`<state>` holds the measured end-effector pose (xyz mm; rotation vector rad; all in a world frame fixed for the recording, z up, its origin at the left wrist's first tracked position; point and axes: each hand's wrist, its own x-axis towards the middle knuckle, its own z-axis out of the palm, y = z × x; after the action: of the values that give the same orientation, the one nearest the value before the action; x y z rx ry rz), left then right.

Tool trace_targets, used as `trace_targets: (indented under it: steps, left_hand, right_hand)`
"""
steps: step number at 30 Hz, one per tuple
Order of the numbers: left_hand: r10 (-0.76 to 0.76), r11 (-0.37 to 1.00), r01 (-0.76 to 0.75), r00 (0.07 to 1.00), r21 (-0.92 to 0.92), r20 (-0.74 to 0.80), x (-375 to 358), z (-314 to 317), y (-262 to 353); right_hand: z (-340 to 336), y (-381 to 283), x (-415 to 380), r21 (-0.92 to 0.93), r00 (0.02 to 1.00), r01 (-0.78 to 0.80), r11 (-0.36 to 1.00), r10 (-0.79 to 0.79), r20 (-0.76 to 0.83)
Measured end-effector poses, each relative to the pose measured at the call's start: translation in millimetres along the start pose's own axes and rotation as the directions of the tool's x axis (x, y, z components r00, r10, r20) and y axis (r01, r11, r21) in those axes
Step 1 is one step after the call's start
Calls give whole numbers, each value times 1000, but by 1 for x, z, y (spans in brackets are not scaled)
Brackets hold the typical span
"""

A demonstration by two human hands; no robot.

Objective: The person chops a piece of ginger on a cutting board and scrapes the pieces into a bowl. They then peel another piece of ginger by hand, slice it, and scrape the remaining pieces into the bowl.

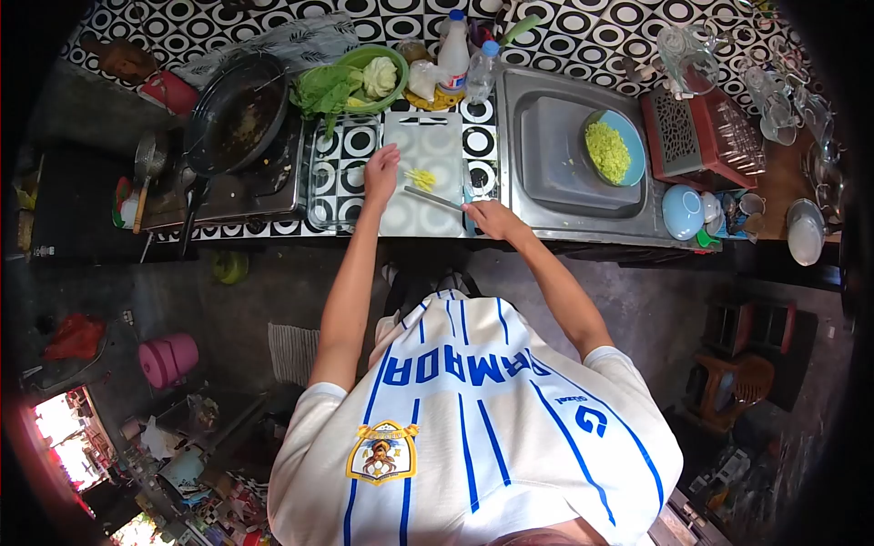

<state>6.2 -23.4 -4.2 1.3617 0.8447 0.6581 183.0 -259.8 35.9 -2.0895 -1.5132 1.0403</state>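
Note:
My right hand (492, 220) is closed round the handle of a knife (435, 197), whose blade points left across a translucent white cutting board (423, 218). Just beyond the blade lies a small heap of pale yellow cut strips (421, 177). Over the board's left edge hovers my left hand (382, 171), its fingers loosely bent and nothing visible in them. It is apart from the strips and the knife. Behind the board, a green bowl (401, 77) holds a pale cauliflower-like head (380, 77) and leafy greens (326, 89).
A dark wok (238, 118) sits on the stove at left, its handle toward me. To the right is a steel sink (523, 196) with a blue bowl (635, 155) of chopped yellow-green food. Bottles (453, 55) stand behind the board; a red dish rack (669, 146) is farther right.

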Motion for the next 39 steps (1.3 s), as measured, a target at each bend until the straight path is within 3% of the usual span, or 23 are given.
trace_targets:
  steps: [2, 5, 10, 13, 19, 22, 25, 26, 28, 31, 34, 39]
  left_hand:
    - [135, 968, -165, 977, 188, 163, 14, 2, 1]
    - [181, 804, -405, 864, 436, 470, 23, 8, 7]
    - [-48, 625, -471, 773, 623, 633, 46, 10, 4]
    - [-136, 621, -445, 749, 645, 648, 53, 4, 3]
    - [-125, 598, -491, 724, 634, 679, 47, -11, 0]
    - [-13, 600, -571, 693, 560, 721, 52, -14, -6]
    - [127, 610, -654, 638, 448, 759, 49, -15, 0]
    - [117, 616, -656, 624, 436, 773, 48, -15, 3]
    - [97, 630, -660, 590, 409, 802, 49, -12, 4]
    - [313, 618, -722, 590, 312, 745, 43, -4, -8]
    - [236, 604, -713, 586, 355, 775, 43, 3, -18]
    - [216, 626, -635, 698, 452, 683, 30, 10, -12]
  right_hand:
    - [4, 2, 1, -42, 998, 37, 998, -39, -51]
    - [0, 4, 9, -83, 995, 51, 995, -58, -82]
    - [-28, -11, 18, -147, 999, -38, 988, 33, -30]
    - [-35, -7, 23, -199, 999, -38, 979, 30, -42]
    - [-38, -4, 20, -245, 998, -49, 968, 37, -56]
    - [-39, -12, 5, -223, 997, -53, 973, 38, -69]
    - [-22, -1, -9, -126, 982, -107, 986, 84, -171]
    - [-16, 0, -15, 34, 970, -113, 993, 118, -211]
    - [5, 4, -17, 159, 930, -110, 981, 158, -332]
    - [28, 1, -15, 194, 885, -188, 963, 252, -390]
    - [35, -15, -12, 210, 849, -247, 946, 316, -424]
    - [66, -36, -12, 349, 757, -187, 918, 361, -544]
